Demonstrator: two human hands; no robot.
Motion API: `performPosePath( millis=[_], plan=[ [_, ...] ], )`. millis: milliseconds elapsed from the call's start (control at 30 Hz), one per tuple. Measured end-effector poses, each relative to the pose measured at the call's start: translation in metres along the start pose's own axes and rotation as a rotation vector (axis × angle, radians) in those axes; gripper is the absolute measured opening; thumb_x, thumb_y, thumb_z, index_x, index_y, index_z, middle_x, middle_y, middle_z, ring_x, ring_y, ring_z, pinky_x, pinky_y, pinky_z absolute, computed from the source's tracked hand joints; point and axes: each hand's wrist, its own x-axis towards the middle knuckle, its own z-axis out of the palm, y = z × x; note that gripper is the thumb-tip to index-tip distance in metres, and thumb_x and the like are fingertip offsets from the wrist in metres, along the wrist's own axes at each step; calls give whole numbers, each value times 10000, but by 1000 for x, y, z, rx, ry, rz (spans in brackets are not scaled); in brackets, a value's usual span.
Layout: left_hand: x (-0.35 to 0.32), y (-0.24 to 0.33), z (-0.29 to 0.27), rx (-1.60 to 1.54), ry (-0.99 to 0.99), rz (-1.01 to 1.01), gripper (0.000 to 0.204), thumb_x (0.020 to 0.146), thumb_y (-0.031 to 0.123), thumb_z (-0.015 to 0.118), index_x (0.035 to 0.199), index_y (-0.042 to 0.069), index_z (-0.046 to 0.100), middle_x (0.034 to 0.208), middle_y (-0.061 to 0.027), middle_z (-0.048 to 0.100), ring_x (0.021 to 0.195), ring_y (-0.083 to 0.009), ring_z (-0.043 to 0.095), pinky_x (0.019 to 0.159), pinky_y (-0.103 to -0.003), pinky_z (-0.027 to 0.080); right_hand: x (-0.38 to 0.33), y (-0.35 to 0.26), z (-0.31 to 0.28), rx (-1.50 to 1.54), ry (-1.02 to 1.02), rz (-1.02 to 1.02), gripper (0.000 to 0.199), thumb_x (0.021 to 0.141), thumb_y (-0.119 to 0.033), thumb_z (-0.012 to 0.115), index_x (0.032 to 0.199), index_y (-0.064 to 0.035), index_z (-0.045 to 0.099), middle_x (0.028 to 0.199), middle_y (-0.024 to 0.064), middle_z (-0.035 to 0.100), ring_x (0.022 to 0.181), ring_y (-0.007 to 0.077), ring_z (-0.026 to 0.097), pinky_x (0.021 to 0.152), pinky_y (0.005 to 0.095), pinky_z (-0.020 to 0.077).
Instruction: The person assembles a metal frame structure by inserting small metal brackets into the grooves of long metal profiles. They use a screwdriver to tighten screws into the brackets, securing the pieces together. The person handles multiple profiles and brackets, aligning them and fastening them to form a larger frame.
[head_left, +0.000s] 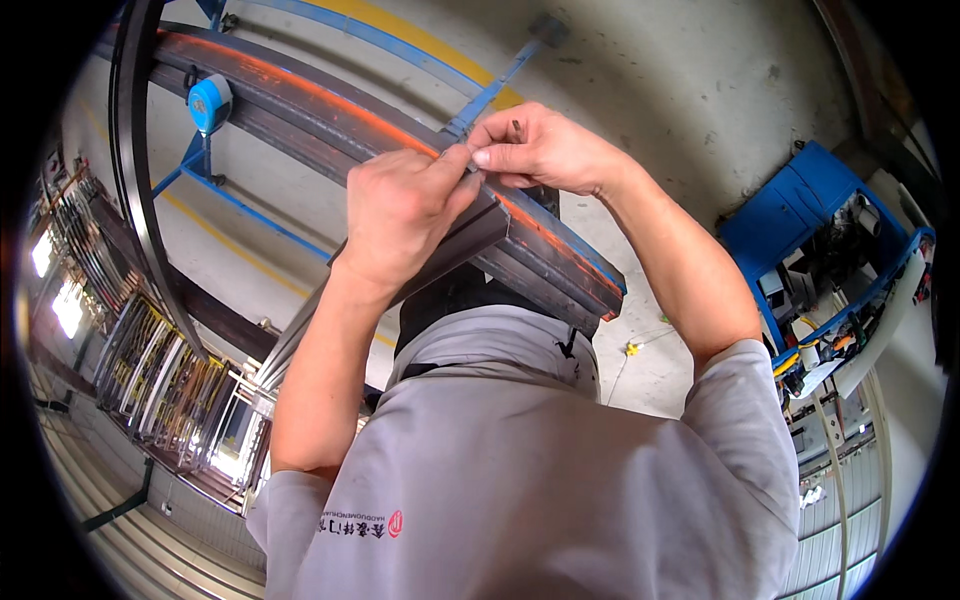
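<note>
Both my hands meet over a long dark metal beam [560, 255] with an orange stripe along its top. My left hand [400, 210] is closed, its thumb and fingertips pressed together near the right hand's fingertips. A dark metal profile [465, 240] with a cut end lies under that hand, across the beam. My right hand [545, 150] is closed in a pinch, fingers curled, thumb touching the left hand's fingertips. Whatever lies between the fingertips is too small to make out. Farther left on the beam sits a blue tape measure [208, 104].
A blue frame [255, 215] stands under the beam. At right is a blue cabinet cart [790, 205] loaded with tools and parts. A dark curved-looking upright [135, 150] rises at left, near racks of metal lengths [165, 375]. A small yellow item [632, 349] lies on the floor.
</note>
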Motion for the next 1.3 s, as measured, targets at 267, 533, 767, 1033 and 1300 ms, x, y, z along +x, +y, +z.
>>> performPosePath(
  millis=[267,533,767,1033,1300],
  plan=[
    [6,2,-6,36,-87,-28,201,787,191,832,909,110,695,599,-70,571,604,-291,629,568,-429,506,4,3,-11,118,-87,133,250,1026,-245,739,1091,-5,757,746,-37,579,603,71,419,508,240,308],
    [-4,-5,2,-103,16,-15,216,770,130,836,920,80,688,650,-86,577,635,-287,621,576,-430,505,8,2,-16,131,-90,160,200,989,-210,778,1004,-14,741,851,23,681,609,71,464,512,226,344],
    [-12,-7,8,-77,129,48,227,736,103,854,887,75,686,648,-60,563,619,-262,591,566,-408,490,-1,-7,-2,61,12,68,145,1000,-161,757,994,-21,722,866,37,695,621,63,474,535,221,361],
    [-8,-5,4,-50,75,29,201,737,100,840,832,79,664,636,-68,560,625,-276,602,586,-420,483,-25,-41,6,-356,289,-8,270,1067,-297,661,986,-45,714,823,8,716,602,41,507,520,219,392],
    [-6,-10,2,-50,79,109,185,741,91,826,781,75,646,613,-72,541,630,-284,597,581,-421,481,-148,-94,12,355,534,-27,385,1125,-379,540,1018,-36,681,817,107,712,498,58,462,403,228,373]
  ],
)
